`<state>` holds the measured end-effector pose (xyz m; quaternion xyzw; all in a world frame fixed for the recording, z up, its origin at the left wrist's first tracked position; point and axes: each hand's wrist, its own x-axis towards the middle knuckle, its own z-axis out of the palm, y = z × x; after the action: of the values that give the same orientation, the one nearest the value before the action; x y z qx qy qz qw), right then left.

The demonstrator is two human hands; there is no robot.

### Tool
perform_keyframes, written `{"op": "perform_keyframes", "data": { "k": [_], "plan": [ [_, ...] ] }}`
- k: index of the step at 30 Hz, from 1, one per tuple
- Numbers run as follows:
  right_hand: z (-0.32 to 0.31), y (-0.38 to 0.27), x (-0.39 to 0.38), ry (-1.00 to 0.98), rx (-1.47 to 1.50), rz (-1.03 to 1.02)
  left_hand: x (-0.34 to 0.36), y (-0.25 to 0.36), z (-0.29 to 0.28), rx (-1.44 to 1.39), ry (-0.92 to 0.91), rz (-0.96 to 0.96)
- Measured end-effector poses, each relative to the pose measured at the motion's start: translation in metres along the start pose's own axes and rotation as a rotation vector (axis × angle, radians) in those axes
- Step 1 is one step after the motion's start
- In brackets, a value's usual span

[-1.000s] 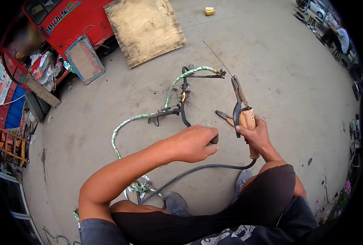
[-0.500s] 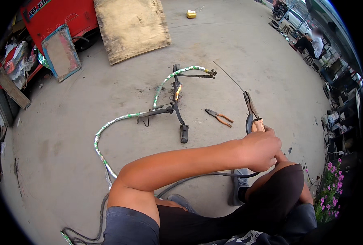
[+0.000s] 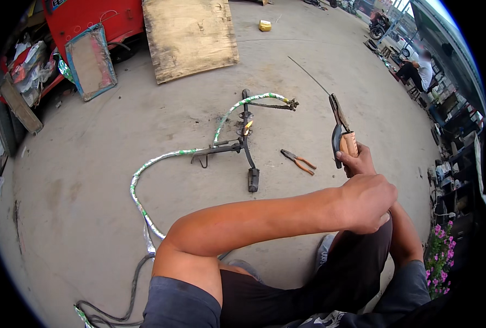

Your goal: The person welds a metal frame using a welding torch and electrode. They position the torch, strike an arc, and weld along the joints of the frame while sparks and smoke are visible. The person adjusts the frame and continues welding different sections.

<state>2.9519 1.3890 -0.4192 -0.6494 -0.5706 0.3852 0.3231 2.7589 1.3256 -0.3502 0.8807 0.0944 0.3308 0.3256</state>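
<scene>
My right hand (image 3: 360,161) is wrapped round the pale handle of a welding electrode holder (image 3: 338,123). A thin welding rod (image 3: 308,74) sticks out of its jaws toward the upper left, above the concrete. My left arm crosses in front of me, and my left hand (image 3: 367,201) is a fist by my right forearm; whatever its fingers hold is hidden. On the ground ahead lies a dark metal piece with a rubber-ended arm (image 3: 253,179) and a small orange glow (image 3: 248,127) at one joint. Orange-handled pliers (image 3: 300,161) rest between it and my right hand.
A green-and-silver wrapped cable (image 3: 169,157) curves to a clamp (image 3: 292,104) beside the metal piece. Black cable (image 3: 125,318) lies lower left. A wooden board (image 3: 191,41) leans on a red vehicle (image 3: 98,19). Pink flowers (image 3: 440,254) stand at right; a person (image 3: 420,71) sits far right.
My right hand and the electrode holder have come into fuller view, the holder now more upright. My left fist has moved right. The orange glow looks smaller, and the view has shifted slightly.
</scene>
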Motion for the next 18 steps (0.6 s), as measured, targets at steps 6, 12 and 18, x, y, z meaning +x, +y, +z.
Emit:
{"op": "perform_keyframes", "data": {
  "k": [6, 12, 18],
  "plan": [
    [0.005, -0.059, 0.014, -0.13, -0.052, 0.009, 0.003, 0.007, -0.012, 0.027, -0.033, -0.068],
    [0.032, -0.058, -0.005, -0.119, 0.001, 0.115, 0.02, 0.013, 0.0, 0.057, 0.012, -0.007],
    [0.078, 0.012, -0.02, -0.13, 0.064, 0.118, 0.035, 0.01, 0.004, 0.104, -0.079, -0.054]
  ]
}}
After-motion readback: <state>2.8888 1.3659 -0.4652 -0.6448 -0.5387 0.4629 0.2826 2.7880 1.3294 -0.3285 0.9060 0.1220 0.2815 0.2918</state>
